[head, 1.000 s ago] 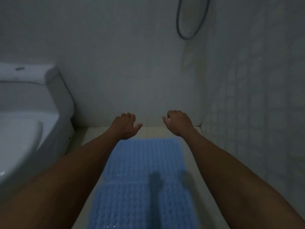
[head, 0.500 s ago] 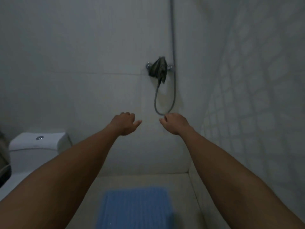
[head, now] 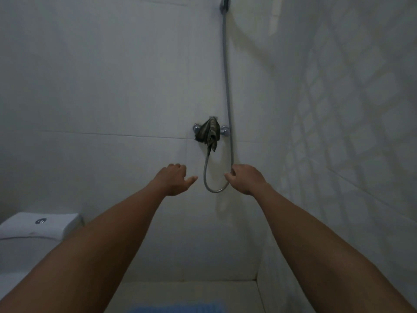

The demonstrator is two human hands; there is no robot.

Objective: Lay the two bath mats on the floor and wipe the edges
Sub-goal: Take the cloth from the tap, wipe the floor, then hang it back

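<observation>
Only the far edge of a blue bath mat (head: 178,308) shows on the floor at the bottom of the head view. A dark striped cloth (head: 208,133) hangs over the shower tap on the back wall. Both my arms are stretched out toward that wall. My left hand (head: 172,179) is below and left of the cloth, holding nothing, fingers loosely curled and thumb out. My right hand (head: 244,178) is level with it, below and right of the cloth, in front of the loop of the shower hose (head: 226,91); whether it touches the hose is unclear.
A white toilet cistern (head: 39,224) stands at the lower left. The tiled right wall (head: 349,132) meets the back wall in a corner close to the hose. A strip of pale floor (head: 191,292) lies between the mat and the back wall.
The view has tilted upward: the mats have slid nearly out of the bottom and the tap with the cloth has come into view. Both hands have risen toward the cloth.
</observation>
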